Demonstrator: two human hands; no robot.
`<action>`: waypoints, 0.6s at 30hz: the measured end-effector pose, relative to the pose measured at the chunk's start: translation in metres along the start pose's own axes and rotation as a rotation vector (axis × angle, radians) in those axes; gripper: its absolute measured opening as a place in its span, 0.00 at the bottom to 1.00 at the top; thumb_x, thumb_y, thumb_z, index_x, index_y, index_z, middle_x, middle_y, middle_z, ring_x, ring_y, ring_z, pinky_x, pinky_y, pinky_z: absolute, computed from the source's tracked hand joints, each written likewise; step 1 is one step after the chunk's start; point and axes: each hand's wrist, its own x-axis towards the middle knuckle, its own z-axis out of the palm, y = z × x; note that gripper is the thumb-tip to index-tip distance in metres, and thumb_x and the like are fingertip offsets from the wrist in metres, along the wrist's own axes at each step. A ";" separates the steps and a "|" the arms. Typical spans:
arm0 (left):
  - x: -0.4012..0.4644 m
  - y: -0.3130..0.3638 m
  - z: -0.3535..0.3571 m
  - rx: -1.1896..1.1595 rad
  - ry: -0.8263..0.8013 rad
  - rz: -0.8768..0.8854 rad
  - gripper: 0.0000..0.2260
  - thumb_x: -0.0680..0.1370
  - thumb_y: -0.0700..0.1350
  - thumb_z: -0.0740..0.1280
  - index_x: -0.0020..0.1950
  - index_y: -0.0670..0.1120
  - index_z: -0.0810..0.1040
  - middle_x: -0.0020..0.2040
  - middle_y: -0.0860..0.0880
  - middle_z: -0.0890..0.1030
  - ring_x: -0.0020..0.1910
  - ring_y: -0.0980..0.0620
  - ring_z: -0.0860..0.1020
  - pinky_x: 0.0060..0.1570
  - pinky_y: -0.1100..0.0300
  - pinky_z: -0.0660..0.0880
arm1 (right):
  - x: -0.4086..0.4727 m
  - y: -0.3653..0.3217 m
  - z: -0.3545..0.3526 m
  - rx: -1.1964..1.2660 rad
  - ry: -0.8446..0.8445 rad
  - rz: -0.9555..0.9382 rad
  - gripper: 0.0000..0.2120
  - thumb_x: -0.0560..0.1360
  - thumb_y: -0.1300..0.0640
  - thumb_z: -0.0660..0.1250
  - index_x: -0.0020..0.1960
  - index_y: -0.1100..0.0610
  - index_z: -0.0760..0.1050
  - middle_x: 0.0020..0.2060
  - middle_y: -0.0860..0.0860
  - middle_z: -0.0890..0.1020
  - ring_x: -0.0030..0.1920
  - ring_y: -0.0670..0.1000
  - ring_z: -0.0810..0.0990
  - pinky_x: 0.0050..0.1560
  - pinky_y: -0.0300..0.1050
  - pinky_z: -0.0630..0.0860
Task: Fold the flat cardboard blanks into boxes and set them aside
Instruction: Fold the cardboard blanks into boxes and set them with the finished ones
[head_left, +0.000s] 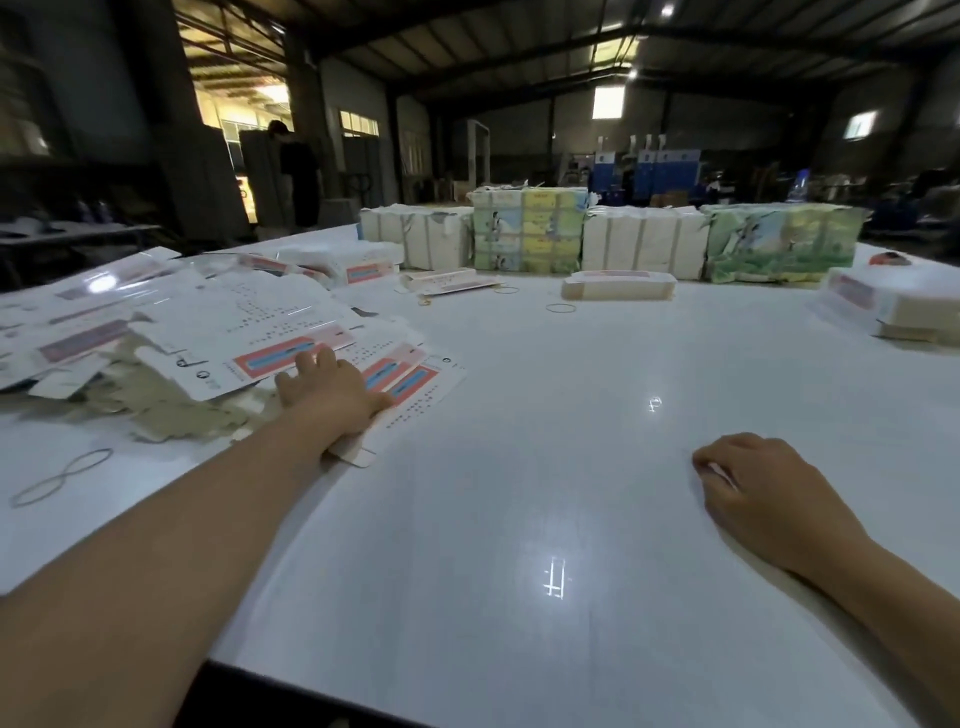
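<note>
Head view: left hand (332, 395) on blanks (400, 382) edge; table (519, 467) between hands.

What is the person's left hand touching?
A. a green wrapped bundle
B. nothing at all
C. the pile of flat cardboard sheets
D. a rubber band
C: the left hand reaches out and rests on the pile of flat cardboard sheets, while the right hand lies on the white table holding nothing.
</note>
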 end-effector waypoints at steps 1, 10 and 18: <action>0.000 0.002 -0.002 0.012 0.015 0.017 0.33 0.75 0.67 0.60 0.70 0.45 0.67 0.73 0.43 0.60 0.72 0.40 0.56 0.66 0.44 0.61 | 0.000 0.000 0.000 0.005 0.002 0.004 0.13 0.78 0.55 0.59 0.57 0.52 0.80 0.58 0.47 0.79 0.58 0.53 0.73 0.56 0.47 0.70; -0.002 0.025 -0.031 0.187 -0.054 0.246 0.08 0.73 0.47 0.69 0.45 0.46 0.72 0.39 0.48 0.75 0.39 0.50 0.77 0.36 0.60 0.75 | -0.008 -0.004 -0.004 0.028 0.016 -0.002 0.10 0.77 0.59 0.62 0.53 0.55 0.81 0.54 0.50 0.81 0.55 0.55 0.76 0.54 0.47 0.71; 0.004 0.026 -0.031 0.364 -0.071 0.345 0.12 0.74 0.47 0.64 0.56 0.47 0.75 0.40 0.51 0.74 0.40 0.52 0.74 0.41 0.58 0.75 | -0.007 -0.002 -0.003 0.029 0.025 0.003 0.11 0.77 0.59 0.62 0.54 0.55 0.81 0.55 0.49 0.81 0.56 0.53 0.75 0.54 0.47 0.70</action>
